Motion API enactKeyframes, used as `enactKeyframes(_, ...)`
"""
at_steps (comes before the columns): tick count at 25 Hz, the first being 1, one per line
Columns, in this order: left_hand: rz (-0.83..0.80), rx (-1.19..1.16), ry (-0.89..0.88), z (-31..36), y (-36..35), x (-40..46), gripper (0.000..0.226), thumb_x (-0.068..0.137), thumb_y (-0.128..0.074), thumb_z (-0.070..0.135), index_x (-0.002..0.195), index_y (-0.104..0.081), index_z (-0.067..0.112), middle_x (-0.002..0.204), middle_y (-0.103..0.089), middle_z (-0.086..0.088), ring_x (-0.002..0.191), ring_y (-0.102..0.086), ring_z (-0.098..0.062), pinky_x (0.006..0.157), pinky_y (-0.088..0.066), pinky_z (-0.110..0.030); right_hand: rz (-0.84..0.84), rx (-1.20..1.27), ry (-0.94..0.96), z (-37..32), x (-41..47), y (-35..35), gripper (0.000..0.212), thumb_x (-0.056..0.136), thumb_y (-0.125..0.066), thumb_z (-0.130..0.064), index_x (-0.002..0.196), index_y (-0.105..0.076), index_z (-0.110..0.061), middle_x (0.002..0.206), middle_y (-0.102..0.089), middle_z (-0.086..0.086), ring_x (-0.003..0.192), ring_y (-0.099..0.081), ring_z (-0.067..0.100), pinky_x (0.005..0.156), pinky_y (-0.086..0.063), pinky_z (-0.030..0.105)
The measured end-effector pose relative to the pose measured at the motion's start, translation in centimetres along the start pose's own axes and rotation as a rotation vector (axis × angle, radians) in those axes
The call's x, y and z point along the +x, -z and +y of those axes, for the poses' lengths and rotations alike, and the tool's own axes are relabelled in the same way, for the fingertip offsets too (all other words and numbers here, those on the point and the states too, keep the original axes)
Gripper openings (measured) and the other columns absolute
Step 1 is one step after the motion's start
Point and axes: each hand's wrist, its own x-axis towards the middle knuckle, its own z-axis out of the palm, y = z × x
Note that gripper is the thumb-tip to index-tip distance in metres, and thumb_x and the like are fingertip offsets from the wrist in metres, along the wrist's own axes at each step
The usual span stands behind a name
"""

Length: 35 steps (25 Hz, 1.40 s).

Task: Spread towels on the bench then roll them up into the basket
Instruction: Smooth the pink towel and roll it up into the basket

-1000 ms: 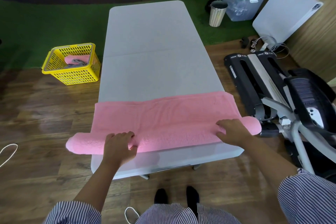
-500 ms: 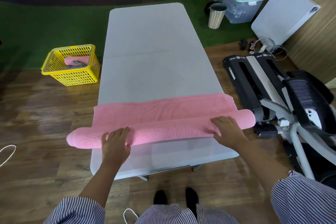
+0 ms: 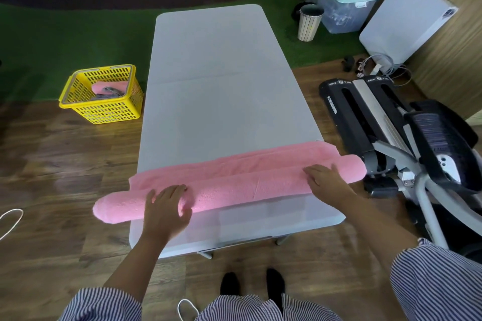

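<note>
Long pink terry towel point(image 3: 234, 185) lies across near end of pale grey padded bench point(image 3: 216, 86), mostly rolled into thick tube, both ends overhanging bench sides. Narrow flat strip remains beyond roll. Left hand point(image 3: 167, 206) rests on roll's left part, fingers loosely spread, not grasping. Right hand point(image 3: 327, 180) presses flat on right part, fingers straight. To roll well: push both palms evenly, keep tube straight and tight. Yellow slotted plastic basket point(image 3: 101, 109) waits on floor left of bench, holding rolled towels.
</note>
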Motion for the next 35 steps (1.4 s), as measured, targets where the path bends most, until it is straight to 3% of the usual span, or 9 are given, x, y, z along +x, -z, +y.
enactKeyframes(4, -0.068, 0.002, 0.029, 0.4, -0.5, -0.4, 0.071, 0.05, -0.086, 0.015, 0.117, -0.061, 0.011, 0.108, -0.069, -0.004, 0.099, -0.066, -0.024, 0.095, -0.039, -0.06, -0.055, -0.201, 0.045, 0.2, -0.8, -0.6, 0.061, 0.083, -0.056, -0.025, 0.14, -0.034, -0.02, 0.144, -0.039, -0.005, 0.135, -0.031, 0.014, 0.115, -0.009, 0.043)
enactKeyframes(9, -0.038, 0.032, -0.071, 0.4, 0.9, -0.8, 0.037, 0.068, -0.057, 0.032, 0.101, -0.065, 0.017, 0.072, -0.067, 0.006, 0.06, -0.064, -0.018, 0.072, -0.052, -0.04, -0.144, -0.278, 0.006, 0.4, -0.5, 1.1, 0.051, 0.083, -0.046, -0.046, 0.13, -0.049, -0.027, 0.125, -0.058, -0.008, 0.116, -0.051, 0.016, 0.102, -0.027, 0.038)
enactKeyframes(15, 0.028, 0.012, -0.008, 0.0, 0.6, -0.5, 0.051, 0.067, -0.063, 0.028, 0.115, -0.059, 0.011, 0.116, -0.065, -0.004, 0.108, -0.061, -0.025, 0.096, -0.039, -0.06, 0.037, -0.163, 0.099, -0.1, -0.1, 1.0, 0.046, 0.085, -0.051, -0.027, 0.129, -0.049, -0.017, 0.134, -0.049, 0.002, 0.123, -0.045, 0.023, 0.108, -0.03, 0.041)
enactKeyframes(19, -0.036, 0.006, 0.0, 0.8, 0.1, -1.3, 0.06, 0.051, -0.082, 0.016, 0.108, -0.063, 0.008, 0.099, -0.07, -0.006, 0.091, -0.068, -0.026, 0.092, -0.044, -0.058, -0.09, -0.272, 0.062, -1.3, -0.9, -0.6, 0.053, 0.082, -0.056, -0.034, 0.131, -0.045, -0.018, 0.133, -0.049, 0.0, 0.126, -0.041, 0.019, 0.11, -0.02, 0.04)
enactKeyframes(23, -0.042, 0.021, -0.117, 0.5, 1.2, -1.1, 0.042, 0.066, -0.052, 0.037, 0.097, -0.067, 0.014, 0.078, -0.07, 0.002, 0.065, -0.066, -0.022, 0.072, -0.055, -0.043, -0.13, -0.257, 0.041, -0.7, -0.9, 0.4, 0.045, 0.085, -0.047, -0.044, 0.123, -0.054, -0.023, 0.125, -0.058, -0.004, 0.119, -0.049, 0.017, 0.107, -0.025, 0.038)
enactKeyframes(27, 0.035, 0.056, 0.004, -0.2, 1.9, -0.2, 0.045, 0.074, -0.061, 0.031, 0.114, -0.062, 0.011, 0.113, -0.067, -0.006, 0.103, -0.064, -0.027, 0.088, -0.048, -0.052, 0.052, -0.347, 0.032, -1.3, -0.6, 0.8, 0.037, 0.089, -0.046, -0.029, 0.125, -0.048, -0.018, 0.129, -0.05, -0.001, 0.12, -0.045, 0.02, 0.101, -0.033, 0.037)
enactKeyframes(29, 0.094, 0.094, 0.043, -0.2, 1.7, -0.1, 0.036, 0.08, -0.059, 0.021, 0.114, -0.062, 0.01, 0.114, -0.065, -0.009, 0.103, -0.063, -0.03, 0.083, -0.05, -0.05, 0.156, -0.34, -0.016, -2.5, -0.3, 0.9, 0.035, 0.089, -0.044, -0.014, 0.124, -0.046, -0.016, 0.126, -0.05, 0.001, 0.111, -0.05, 0.021, 0.088, -0.041, 0.033)
enactKeyframes(32, 0.066, 0.087, -0.009, -0.8, 1.5, -0.2, 0.042, 0.081, -0.051, 0.028, 0.117, -0.061, 0.01, 0.117, -0.064, -0.008, 0.106, -0.062, -0.029, 0.078, -0.054, -0.045, 0.1, -0.122, -0.114, -3.6, 0.3, 0.8, 0.034, 0.09, -0.042, -0.009, 0.124, -0.044, -0.01, 0.127, -0.044, 0.005, 0.096, -0.058, 0.027, 0.068, -0.045, 0.032)
enactKeyframes(35, -0.006, 0.128, -0.072, -2.0, 1.7, 0.0, 0.07, 0.055, -0.082, 0.016, 0.12, -0.059, 0.01, 0.117, -0.064, -0.008, 0.104, -0.063, -0.029, 0.073, -0.055, -0.044, 0.013, 0.054, -0.223, -4.2, 1.3, 0.4, 0.039, 0.088, -0.043, -0.007, 0.126, -0.04, -0.007, 0.134, -0.035, 0.011, 0.102, -0.056, 0.035, 0.08, -0.047, 0.037)
